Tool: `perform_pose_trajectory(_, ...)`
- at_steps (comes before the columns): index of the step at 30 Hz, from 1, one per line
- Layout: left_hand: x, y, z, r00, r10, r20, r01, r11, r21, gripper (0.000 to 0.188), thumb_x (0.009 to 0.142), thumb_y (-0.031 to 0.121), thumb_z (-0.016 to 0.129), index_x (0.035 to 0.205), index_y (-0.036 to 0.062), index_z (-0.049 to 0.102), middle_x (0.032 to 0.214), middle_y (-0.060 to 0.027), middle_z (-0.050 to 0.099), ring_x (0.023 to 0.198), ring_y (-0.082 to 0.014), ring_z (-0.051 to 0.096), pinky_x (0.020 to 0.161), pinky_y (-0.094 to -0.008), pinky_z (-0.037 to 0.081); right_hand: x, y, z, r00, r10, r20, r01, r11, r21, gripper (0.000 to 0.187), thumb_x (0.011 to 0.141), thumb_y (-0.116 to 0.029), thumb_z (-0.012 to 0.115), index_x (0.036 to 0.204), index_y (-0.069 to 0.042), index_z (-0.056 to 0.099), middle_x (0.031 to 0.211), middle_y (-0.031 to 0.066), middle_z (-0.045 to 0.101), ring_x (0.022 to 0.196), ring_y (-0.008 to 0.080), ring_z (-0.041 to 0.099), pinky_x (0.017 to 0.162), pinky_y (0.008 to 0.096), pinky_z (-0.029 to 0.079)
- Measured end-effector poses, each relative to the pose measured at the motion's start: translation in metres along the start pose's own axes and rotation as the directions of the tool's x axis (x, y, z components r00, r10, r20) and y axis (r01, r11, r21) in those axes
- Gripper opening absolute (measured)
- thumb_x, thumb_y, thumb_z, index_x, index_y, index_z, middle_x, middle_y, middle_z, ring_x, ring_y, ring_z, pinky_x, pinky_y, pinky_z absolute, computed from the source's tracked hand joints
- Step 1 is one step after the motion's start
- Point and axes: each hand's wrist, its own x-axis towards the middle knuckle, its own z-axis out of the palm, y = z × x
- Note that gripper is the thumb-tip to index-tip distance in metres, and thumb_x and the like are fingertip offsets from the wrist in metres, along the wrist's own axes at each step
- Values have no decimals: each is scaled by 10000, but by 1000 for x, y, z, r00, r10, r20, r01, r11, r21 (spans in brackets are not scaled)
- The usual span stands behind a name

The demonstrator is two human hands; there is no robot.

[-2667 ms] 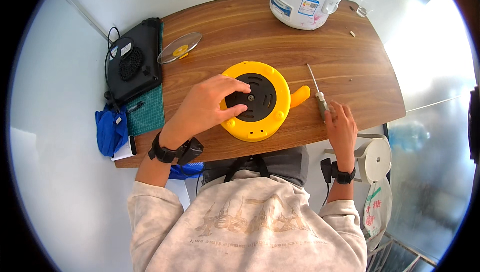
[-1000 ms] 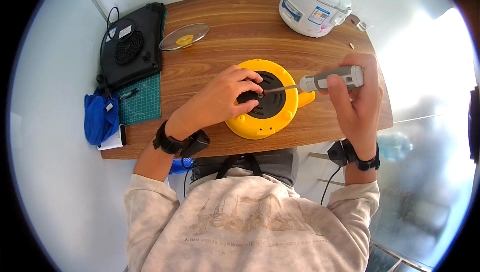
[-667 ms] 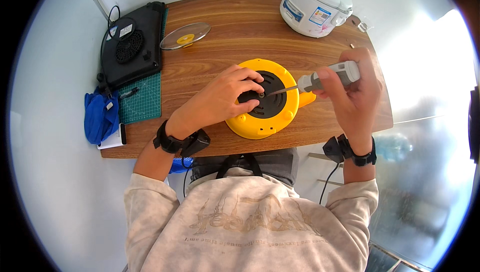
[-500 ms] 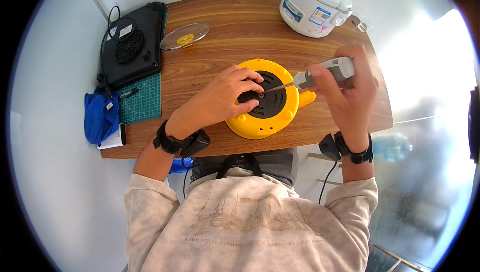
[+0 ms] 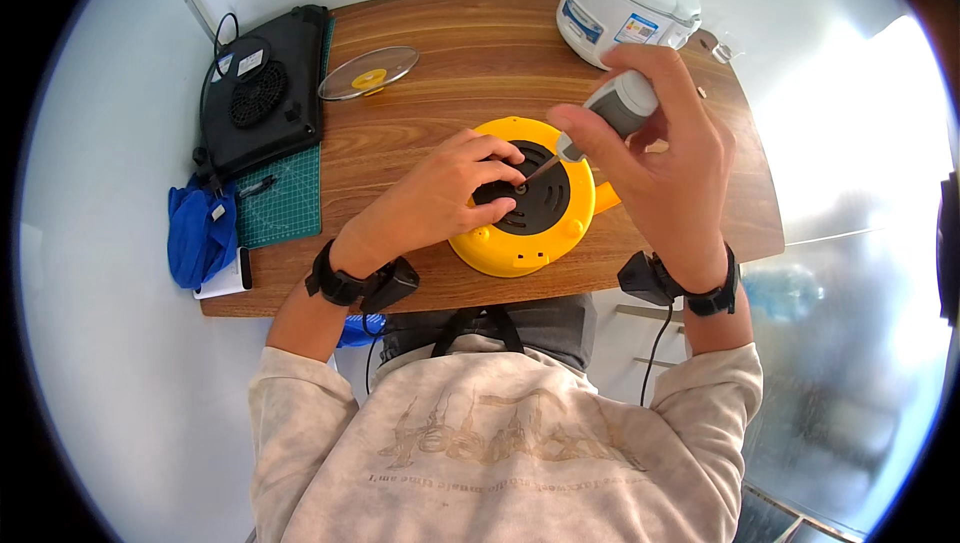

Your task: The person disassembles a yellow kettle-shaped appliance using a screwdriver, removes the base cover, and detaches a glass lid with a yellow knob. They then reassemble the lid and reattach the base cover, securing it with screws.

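A round yellow appliance [image 5: 485, 253], seemingly a small electric pot turned bottom up, rests near the table's front edge. Its black slotted base plate [image 5: 545, 205] faces up, and a yellow handle [image 5: 606, 197] sticks out to the right. My left hand [image 5: 440, 183] lies on the plate from the left, fingers spread beside the centre. My right hand [image 5: 668, 168] is closed around a grey-and-white screwdriver [image 5: 622, 103]. Its thin shaft slants down to the left, with the tip at a small round screw or recess in the plate's centre, next to my left fingertips.
A glass lid [image 5: 370, 73] with a yellow knob lies at the back left. Beyond it are a black corded appliance [image 5: 258, 83], a green cutting mat [image 5: 285, 203] with a pen, and a blue cloth [image 5: 200, 233]. A white rice cooker [image 5: 630, 3] stands at the back right.
My right hand and the screwdriver's handle have moved left and up, so the shaft stands steeper. The tip stays at the plate's centre. My left hand has hardly moved.
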Motion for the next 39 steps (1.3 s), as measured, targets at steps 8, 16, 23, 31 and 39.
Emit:
perform_pose_trajectory(8,1,7,-3,998,16,-53,-17,999,-29,270,896,178,729,1115,21,739,1260,-99,641,1230,-292,538,1099,-401,422,3,-13,-12,973,-108,205,88,991,104,413,877,-49,744,1275,-16,643,1087,126,696,761,137,686,640,232,568)
perform_pose_trajectory(16,-2,1,1,1000,-2,-18,2,999,-36,287,896,188,737,1135,30,717,1312,-90,611,1245,-294,518,1106,-407,408,21,-26,-37,914,-40,404,13,997,71,422,935,61,520,1343,-8,605,1147,144,694,883,202,726,744,294,613)
perform_pose_trajectory(23,-1,1,3,1000,-20,-15,19,998,-52,292,889,175,743,1142,32,719,1298,-71,627,1245,-281,523,1119,-402,405,31,-14,-40,884,-68,462,34,996,81,284,983,-24,595,1263,-25,638,1070,126,714,888,214,745,757,301,617)
perform_pose_trajectory(31,-1,0,3,1000,-20,-10,19,998,-59,285,886,164,747,1137,34,720,1309,-79,617,1253,-272,515,1118,-397,406,32,-7,-46,885,44,463,-68,997,35,208,972,-52,632,1177,-25,654,973,94,726,866,212,758,757,298,612)
perform_pose_trajectory(39,-1,2,2,1000,-23,-15,22,999,-42,256,884,158,746,1105,30,722,1305,-79,616,1243,-271,519,1111,-393,413,41,-11,-45,875,11,485,-16,1000,7,222,910,-28,701,1130,-29,673,926,111,716,797,198,754,698,281,594)
